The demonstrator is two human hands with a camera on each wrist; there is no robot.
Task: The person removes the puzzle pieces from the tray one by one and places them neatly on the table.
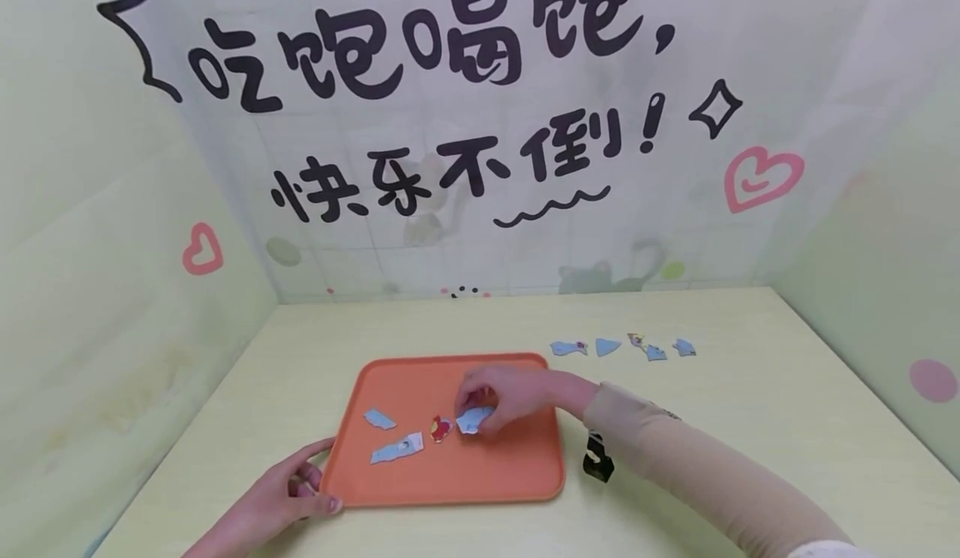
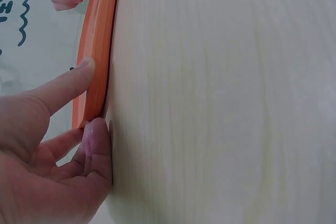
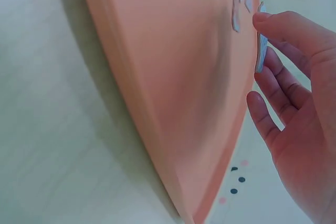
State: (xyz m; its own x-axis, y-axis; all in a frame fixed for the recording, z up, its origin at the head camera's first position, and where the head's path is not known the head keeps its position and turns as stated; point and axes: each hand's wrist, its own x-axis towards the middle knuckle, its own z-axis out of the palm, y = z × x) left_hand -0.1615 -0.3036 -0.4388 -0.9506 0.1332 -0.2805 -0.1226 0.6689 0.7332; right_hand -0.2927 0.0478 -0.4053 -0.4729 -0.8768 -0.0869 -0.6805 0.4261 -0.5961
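An orange tray (image 1: 510, 475) lies on the table, with my left hand (image 1: 288, 491) gripping its front left corner. In the left wrist view the thumb (image 2: 71, 85) presses on the rim while other fingers curl at the corner below. Over the tray's middle, my right hand (image 1: 510, 396) pinches a light-blue puzzle piece (image 1: 472, 420) between thumb and fingers. The right wrist view has this piece (image 3: 261, 51) edge-on, raised off the tray floor. Just left of it lie a red-and-yellow piece (image 1: 440, 429), a long pale-blue piece (image 1: 397, 448) and a smaller blue piece (image 1: 379, 418).
Behind the tray to the right, several more pieces lie in a row, among them a blue triangular piece (image 1: 607, 346) and a small blue piece (image 1: 684, 347). A black object (image 1: 597, 462) shows under the right forearm. Printed walls (image 1: 480, 266) enclose the table's back and sides.
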